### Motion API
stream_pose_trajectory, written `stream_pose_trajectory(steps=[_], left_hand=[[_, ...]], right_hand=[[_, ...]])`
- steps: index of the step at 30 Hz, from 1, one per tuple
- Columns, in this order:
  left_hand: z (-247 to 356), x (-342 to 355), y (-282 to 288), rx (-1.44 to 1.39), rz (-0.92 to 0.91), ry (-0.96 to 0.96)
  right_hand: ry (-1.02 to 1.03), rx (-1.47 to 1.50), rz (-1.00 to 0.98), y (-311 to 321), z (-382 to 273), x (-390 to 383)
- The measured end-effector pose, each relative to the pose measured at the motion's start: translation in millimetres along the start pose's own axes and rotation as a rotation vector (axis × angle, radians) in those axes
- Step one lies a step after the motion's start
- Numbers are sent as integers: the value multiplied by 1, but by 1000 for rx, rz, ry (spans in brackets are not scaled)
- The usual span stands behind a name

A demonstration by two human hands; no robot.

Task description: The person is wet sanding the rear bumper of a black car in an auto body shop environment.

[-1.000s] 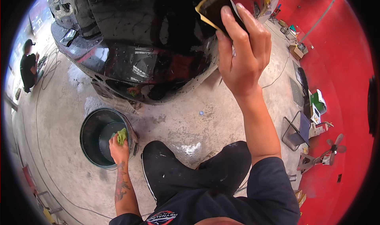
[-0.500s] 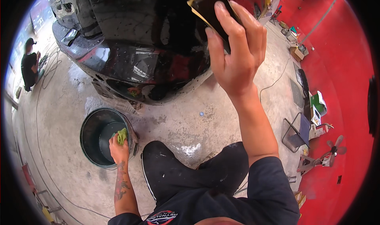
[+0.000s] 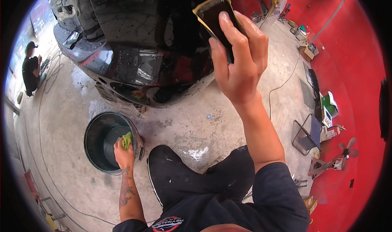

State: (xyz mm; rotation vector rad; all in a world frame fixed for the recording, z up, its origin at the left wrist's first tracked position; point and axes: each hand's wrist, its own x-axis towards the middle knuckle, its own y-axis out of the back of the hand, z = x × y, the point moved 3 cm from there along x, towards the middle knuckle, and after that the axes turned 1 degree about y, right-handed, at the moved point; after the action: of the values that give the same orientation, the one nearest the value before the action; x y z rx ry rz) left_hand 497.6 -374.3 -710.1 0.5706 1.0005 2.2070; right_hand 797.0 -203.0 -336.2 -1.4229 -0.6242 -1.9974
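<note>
Biggest is the wet black car bumper (image 3: 134,64) in front of you. Your dark bucket (image 3: 95,134) stands on your side of the bumper, likely for easy reach. Over the bumper's right part, your right hand (image 3: 241,66) is clamped on a dark sanding block (image 3: 212,17), spread along it, maybe so it won't tip; I can't tell if block and bumper touch. Your left hand (image 3: 123,154) squeezes a green cloth (image 3: 127,140) over the bucket, below the bumper, perhaps so it drips there.

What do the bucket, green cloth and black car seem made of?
Bucket: probably dull plastic; dark walls show no metallic glint.
Green cloth: apparently matte fabric, given its crumpled folds.
Car: glossy, probably paint, by its reflections; material underneath unclear.
</note>
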Motion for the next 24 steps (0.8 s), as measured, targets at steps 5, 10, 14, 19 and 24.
stream_pose_trajectory(steps=[5,10,14,19,24], left_hand=[[0,1,-1,0,-8,-7],[0,0,0,10,-1,2],[-2,2,-2,3,0,-19],[-3,1,-2,10,1,-13],[-3,2,-4,-1,4,-27]], right_hand=[[21,-30,5,-1,2,17],[5,-37,-1,1,4,0],[8,-30,19,-2,5,17],[16,-27,21,0,6,5],[15,-29,39,-4,8,20]])
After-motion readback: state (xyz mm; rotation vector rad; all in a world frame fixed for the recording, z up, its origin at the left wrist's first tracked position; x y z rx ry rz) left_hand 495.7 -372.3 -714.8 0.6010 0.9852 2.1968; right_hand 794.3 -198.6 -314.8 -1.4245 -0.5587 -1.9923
